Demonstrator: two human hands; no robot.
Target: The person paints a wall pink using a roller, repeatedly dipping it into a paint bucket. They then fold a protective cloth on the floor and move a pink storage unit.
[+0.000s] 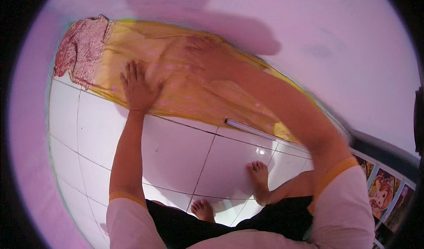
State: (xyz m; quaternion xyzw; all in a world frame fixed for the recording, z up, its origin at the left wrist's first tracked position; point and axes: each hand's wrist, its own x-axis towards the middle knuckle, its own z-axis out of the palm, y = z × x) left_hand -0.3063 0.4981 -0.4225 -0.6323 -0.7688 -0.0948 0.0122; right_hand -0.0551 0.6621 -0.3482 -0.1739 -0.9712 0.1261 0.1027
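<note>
A long yellow-orange cloth [181, 90] with small pink spots lies spread over the tiled floor along the wall, with wrinkles through its middle. My left hand [140, 90] presses flat on its near edge, fingers apart. Farther over, my right hand [207, 57] rests palm down on the cloth near the wall side; its fingers look stretched out, though blurred. At the far left end, a crumpled red and white patterned cloth [86, 43] meets the yellow one. Beside the near right edge lies a thin white rod [251, 130] with a dark tip.
A pale wall [318, 32] rises just beyond the cloth, and another wall [28, 116] stands at the left. White floor tiles [176, 147] lie between the cloth and my bare feet [259, 178]. Colourful picture panels [383, 191] stand at the right.
</note>
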